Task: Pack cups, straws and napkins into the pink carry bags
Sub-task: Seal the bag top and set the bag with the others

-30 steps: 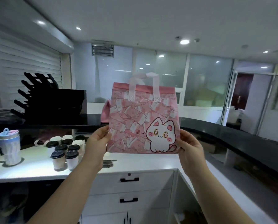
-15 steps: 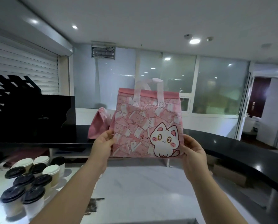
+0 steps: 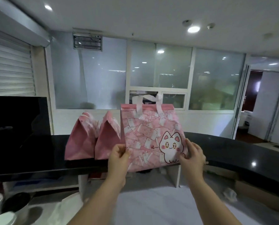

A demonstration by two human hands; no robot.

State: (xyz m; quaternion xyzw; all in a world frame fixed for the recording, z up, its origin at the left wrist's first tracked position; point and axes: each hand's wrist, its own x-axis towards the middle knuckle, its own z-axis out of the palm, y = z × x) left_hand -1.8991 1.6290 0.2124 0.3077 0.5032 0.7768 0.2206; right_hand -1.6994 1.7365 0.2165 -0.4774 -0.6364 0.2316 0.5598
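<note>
The left grip (image 3: 119, 157) and right grip (image 3: 193, 155) each pinched a lower corner of the cat-print pink carry bag (image 3: 151, 133), held upright at the black counter's (image 3: 232, 148) front edge, just beside two more pink bags (image 3: 107, 140).

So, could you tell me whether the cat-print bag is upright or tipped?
Upright: the cat-print bag has handles on top; left hand and right hand hold its lower corners. Whether it rests on the counter: cannot tell.

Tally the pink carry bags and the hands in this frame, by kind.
Pink carry bags: 3 (held bag; far-left bag and middle bag standing on the black counter)
Hands: 2 (left hand, right hand)
Total: 5
</note>
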